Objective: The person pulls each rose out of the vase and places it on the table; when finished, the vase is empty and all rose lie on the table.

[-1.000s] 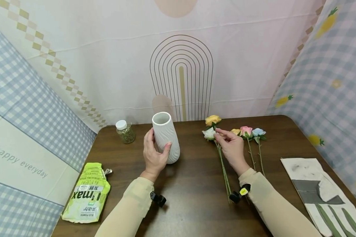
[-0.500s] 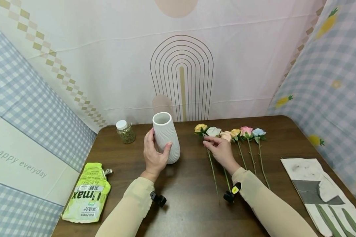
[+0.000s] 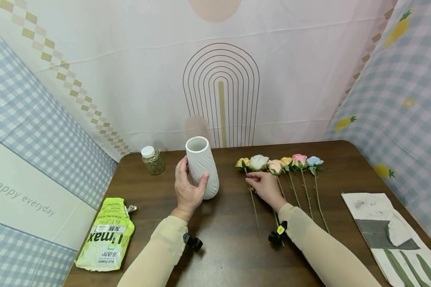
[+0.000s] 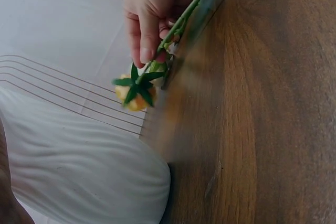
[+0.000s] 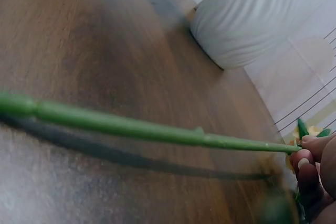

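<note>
A white ribbed vase [image 3: 209, 175] stands on the brown table, its mouth facing up. My left hand [image 3: 188, 191] grips its side, thumb across the front and fingers along the left. To the right, my right hand [image 3: 267, 188] pinches the green stem [image 5: 157, 129] of a yellow rose [image 3: 242, 162] just below the bloom. In the left wrist view the yellow rose's bloom [image 4: 135, 98] hangs past the fingertips, close to the tabletop. Beside it a white rose [image 3: 258, 162] and a peach rose [image 3: 274, 166] lie in a row, their stems partly hidden by my right hand.
Another yellow rose [image 3: 286, 161], a pink rose [image 3: 299, 160] and a blue rose [image 3: 314, 161] continue the row. A white-lidded jar [image 3: 153, 161] stands back left, a green bag [image 3: 107, 235] lies front left. Folded gloves [image 3: 388, 235] lie at the right edge.
My right hand has moved left and toward me with the yellow rose, bringing it from above the white rose to that rose's left. My left hand and the vase have stayed in place.
</note>
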Demonstrator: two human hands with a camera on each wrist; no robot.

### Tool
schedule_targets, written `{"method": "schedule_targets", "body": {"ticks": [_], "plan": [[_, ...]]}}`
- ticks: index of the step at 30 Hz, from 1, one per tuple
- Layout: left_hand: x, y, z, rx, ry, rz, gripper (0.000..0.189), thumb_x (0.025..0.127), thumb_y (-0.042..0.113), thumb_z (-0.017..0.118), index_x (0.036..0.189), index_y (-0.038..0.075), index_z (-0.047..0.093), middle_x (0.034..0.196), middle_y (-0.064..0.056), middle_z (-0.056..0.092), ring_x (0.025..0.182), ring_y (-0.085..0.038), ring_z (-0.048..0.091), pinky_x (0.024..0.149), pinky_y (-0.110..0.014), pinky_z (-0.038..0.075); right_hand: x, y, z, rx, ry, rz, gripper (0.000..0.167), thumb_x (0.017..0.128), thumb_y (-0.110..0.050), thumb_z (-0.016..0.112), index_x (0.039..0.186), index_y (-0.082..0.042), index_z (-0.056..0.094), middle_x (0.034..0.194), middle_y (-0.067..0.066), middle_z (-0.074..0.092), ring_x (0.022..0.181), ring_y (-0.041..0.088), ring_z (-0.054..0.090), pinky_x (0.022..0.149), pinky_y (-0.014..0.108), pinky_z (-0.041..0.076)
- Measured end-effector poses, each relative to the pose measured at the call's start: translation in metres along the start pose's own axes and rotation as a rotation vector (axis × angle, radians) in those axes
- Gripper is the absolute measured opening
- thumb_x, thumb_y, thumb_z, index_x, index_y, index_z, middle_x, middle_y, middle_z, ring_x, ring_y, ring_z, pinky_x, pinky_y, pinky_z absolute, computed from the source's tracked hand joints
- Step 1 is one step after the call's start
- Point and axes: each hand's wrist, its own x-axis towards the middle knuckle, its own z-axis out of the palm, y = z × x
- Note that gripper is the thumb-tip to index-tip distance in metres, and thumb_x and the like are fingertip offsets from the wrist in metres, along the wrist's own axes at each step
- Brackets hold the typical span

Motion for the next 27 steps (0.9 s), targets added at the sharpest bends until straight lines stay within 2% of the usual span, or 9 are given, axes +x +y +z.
{"method": "schedule_targets", "body": {"ticks": [5,12,19,23,27], "plan": [[-0.001,0.000,0.000,-0.012,0.005,0.004,0.077,0.083,0.038,0.074,0.138,-0.005,0.043,0.129,-0.022,0.051,0.113,-0.032,0.053,0.087,-0.046,0.050,0.000,0.002,0.001,-0.043,0.002,0.014,0.019,0.088,-0.020,0.071,0.103,-0.010,0.075,0.073,-0.002,0.070,0.057,0.013,0.063,0.050,0.029,0.050],[-0.002,-0.001,-0.001,-0.019,0.007,-0.012,0.076,0.082,0.037,0.075,0.138,-0.004,0.043,0.129,-0.022,0.051,0.114,-0.032,0.052,0.090,-0.044,0.049,0.002,0.002,0.004,-0.058,-0.001,0.035,0.013,0.087,-0.018,0.072,0.096,-0.009,0.075,0.071,-0.001,0.070,0.057,0.012,0.062,0.052,0.029,0.050],[-0.003,-0.005,-0.006,-0.047,-0.022,-0.040,0.078,0.075,0.022,0.081,0.138,-0.003,0.044,0.130,-0.020,0.051,0.113,-0.029,0.053,0.090,-0.041,0.049,0.003,0.002,0.005,-0.086,0.011,0.051,0.010,0.087,-0.023,0.072,0.092,-0.015,0.074,0.072,-0.005,0.069,0.057,0.011,0.063,0.052,0.028,0.051],[-0.005,-0.008,-0.014,-0.057,-0.058,-0.026,0.077,0.073,0.015,0.082,0.138,-0.004,0.045,0.129,-0.020,0.052,0.112,-0.031,0.054,0.089,-0.044,0.049,-0.003,0.000,-0.004,-0.076,0.022,0.041,0.011,0.088,-0.024,0.072,0.093,-0.014,0.074,0.074,-0.002,0.070,0.058,0.012,0.064,0.051,0.028,0.052],[-0.003,-0.012,-0.031,-0.019,-0.123,0.001,0.076,0.074,0.017,0.080,0.138,-0.004,0.045,0.129,-0.019,0.052,0.114,-0.032,0.053,0.093,-0.041,0.047,-0.016,-0.002,-0.027,-0.072,0.066,-0.031,0.014,0.088,-0.023,0.072,0.094,-0.011,0.074,0.074,0.005,0.071,0.057,0.012,0.063,0.050,0.027,0.051]]}}
